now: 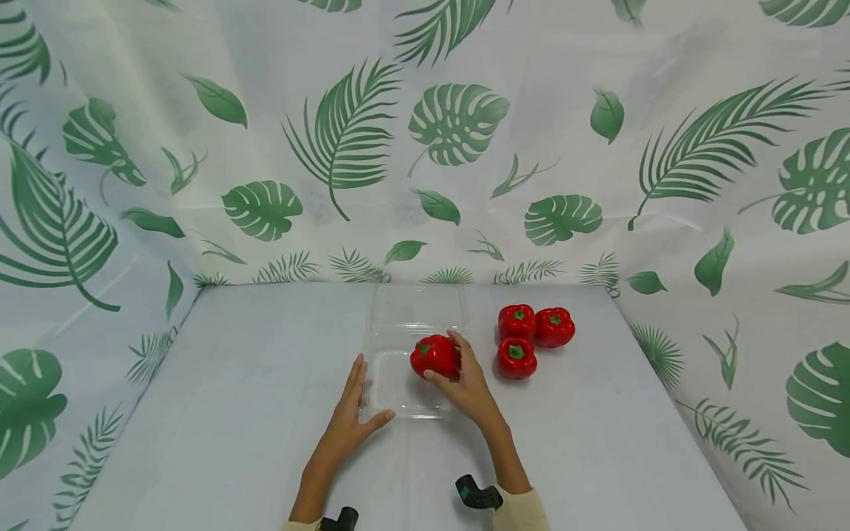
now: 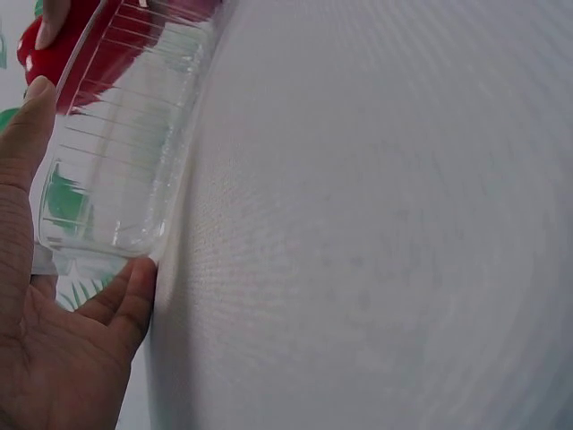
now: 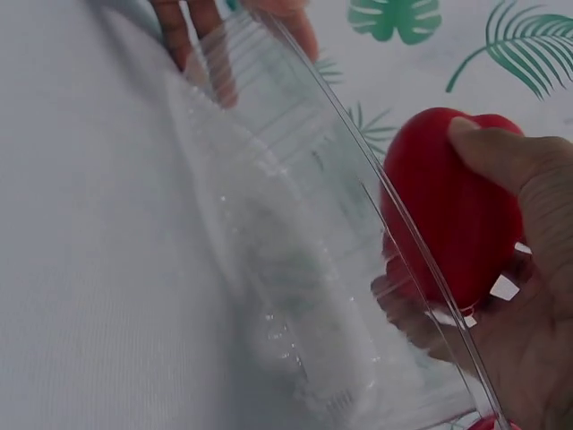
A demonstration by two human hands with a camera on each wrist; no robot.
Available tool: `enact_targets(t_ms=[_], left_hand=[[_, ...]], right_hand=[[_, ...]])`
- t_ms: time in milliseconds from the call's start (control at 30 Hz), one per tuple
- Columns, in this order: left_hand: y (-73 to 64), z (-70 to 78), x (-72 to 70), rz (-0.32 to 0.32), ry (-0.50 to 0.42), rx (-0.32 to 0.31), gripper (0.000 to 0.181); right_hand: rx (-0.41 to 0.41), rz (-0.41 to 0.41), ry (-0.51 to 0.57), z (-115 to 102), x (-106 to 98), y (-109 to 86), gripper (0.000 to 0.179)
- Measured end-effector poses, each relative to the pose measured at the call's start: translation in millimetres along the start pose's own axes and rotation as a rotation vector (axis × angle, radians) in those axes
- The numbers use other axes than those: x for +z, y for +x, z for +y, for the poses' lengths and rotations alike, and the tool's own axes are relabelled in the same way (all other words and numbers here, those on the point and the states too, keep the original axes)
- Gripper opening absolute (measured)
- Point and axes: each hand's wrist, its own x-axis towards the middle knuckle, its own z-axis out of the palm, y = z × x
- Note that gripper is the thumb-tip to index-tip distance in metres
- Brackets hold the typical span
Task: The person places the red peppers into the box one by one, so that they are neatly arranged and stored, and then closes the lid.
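Observation:
My right hand (image 1: 473, 389) holds a red bell pepper (image 1: 432, 355) between thumb and fingers over the right part of a clear plastic container (image 1: 397, 385). In the right wrist view, the same pepper (image 3: 448, 197) shows at the container's rim, with the thumb on its top. The container's hinged lid (image 1: 417, 306) lies folded back behind it. My left hand (image 1: 347, 426) rests against the container's left side, fingers straight, thumb spread by the near left corner. In the left wrist view, the fingertips (image 2: 139, 282) touch the container low near the table.
Several red bell peppers sit apart from the container: one at the back (image 1: 516, 321), one to its right (image 1: 555, 327) and one nearer (image 1: 516, 358). They stand on a white table (image 1: 252, 413), with leaf-printed cloth (image 1: 458, 243) behind and at both sides.

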Motion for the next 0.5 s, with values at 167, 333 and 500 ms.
enact_targets(t_ms=[167, 333, 500], left_hand=[[0.5, -1.4, 0.9, 0.006, 0.014, -0.006, 0.100], [0.4, -2.8, 0.8, -0.001, 0.003, -0.016, 0.100], [0.5, -1.3, -0.8, -0.006, -0.001, -0.008, 0.100]], right_hand=[[-0.063, -0.024, -0.069, 2.1, 8.8, 6.3, 0.080], [-0.059, -0.042, -0.119, 1.0, 17.1, 11.6, 0.078], [-0.048, -0.049, -0.166, -0.9, 24.6, 16.3, 0.078]])
